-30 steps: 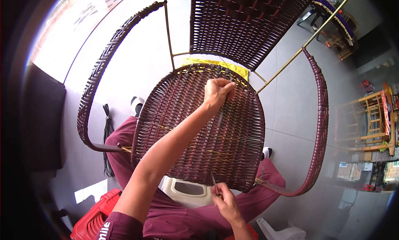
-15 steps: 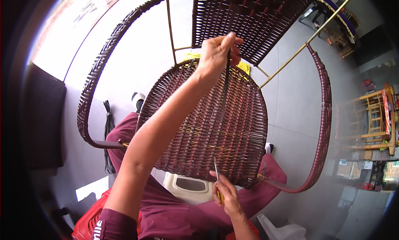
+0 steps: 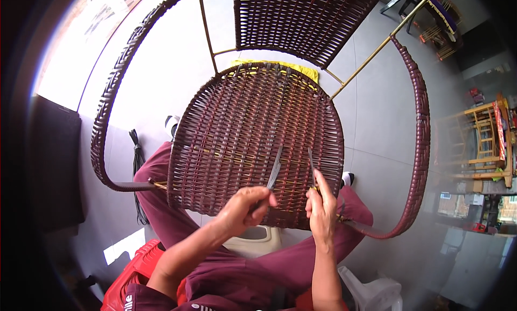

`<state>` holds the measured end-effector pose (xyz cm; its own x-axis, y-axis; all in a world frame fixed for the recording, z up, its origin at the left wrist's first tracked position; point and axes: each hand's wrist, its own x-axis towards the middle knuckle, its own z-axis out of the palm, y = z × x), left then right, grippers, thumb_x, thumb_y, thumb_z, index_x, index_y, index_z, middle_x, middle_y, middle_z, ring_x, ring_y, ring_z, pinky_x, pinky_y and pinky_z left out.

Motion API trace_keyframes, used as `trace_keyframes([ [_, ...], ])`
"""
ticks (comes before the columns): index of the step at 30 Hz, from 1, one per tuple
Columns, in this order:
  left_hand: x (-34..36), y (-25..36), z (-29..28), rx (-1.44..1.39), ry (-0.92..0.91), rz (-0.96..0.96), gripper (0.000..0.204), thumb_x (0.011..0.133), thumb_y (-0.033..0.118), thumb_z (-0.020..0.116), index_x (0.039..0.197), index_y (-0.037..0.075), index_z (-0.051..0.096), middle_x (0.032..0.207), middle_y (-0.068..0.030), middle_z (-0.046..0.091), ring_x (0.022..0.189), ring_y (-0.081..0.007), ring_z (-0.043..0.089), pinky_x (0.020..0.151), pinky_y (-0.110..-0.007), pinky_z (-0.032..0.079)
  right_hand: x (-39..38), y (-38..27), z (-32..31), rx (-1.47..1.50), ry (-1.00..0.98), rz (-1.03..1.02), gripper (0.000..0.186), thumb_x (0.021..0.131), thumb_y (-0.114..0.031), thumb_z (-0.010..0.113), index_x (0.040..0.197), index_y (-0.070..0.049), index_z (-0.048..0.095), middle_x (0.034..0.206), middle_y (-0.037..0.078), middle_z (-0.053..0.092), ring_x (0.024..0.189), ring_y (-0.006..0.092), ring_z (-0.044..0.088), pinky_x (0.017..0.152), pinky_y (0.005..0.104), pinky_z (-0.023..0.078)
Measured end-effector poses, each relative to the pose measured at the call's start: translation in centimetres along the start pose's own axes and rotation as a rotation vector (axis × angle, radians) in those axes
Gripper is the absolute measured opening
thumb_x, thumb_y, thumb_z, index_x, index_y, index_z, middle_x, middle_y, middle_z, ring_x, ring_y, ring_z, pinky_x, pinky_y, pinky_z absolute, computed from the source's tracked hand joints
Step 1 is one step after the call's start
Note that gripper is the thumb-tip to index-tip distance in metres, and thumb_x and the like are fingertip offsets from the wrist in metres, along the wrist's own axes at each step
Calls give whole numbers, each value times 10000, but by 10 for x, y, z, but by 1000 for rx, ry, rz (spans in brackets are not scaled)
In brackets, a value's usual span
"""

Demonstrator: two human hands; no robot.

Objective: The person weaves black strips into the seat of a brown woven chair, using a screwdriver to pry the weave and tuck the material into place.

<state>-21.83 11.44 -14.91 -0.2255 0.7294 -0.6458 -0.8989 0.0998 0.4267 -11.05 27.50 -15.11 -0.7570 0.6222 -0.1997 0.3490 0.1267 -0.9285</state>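
We see fingers curled round a dark strip (image 3: 276,170) in the left hand (image 3: 247,206); the right hand (image 3: 323,207) grasps a thin tool (image 3: 311,161), index along it. Both are over the near part of the woven seat (image 3: 231,122), above the legs (image 3: 157,174). We spot yellow cloth (image 3: 309,72) past its far edge.

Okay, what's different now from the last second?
Your left hand moved back from the seat's far side to its near side, with the strip. Your right hand moved forward and rightward, still holding the tool. The floor bundle and yellow cloth stayed put.
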Motion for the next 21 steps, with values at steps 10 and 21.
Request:
trace_keyframes([
  [10, -5, -28, 2, 91, 142, 167, 349, 954, 227, 428, 770, -2, 617, 463, -4, 415, 360, -61, 308, 345, -220, 236, 19, -19, 44, 436, -22, 186, 143, 785, -46, 714, 893, -22, 625, 705, -24, 530, 479, 29, 422, 405, 200, 321],
  [21, 18, -1, -1, 483, 134, 386, 184, 910, 168, 589, 915, -10, 631, 686, -47, 632, 532, -61, 556, 417, -182, 381, 16, -14, 45, 517, -108, 207, 82, 822, -90, 678, 841, -30, 628, 613, -31, 535, 419, 1, 365, 370, 173, 262],
])
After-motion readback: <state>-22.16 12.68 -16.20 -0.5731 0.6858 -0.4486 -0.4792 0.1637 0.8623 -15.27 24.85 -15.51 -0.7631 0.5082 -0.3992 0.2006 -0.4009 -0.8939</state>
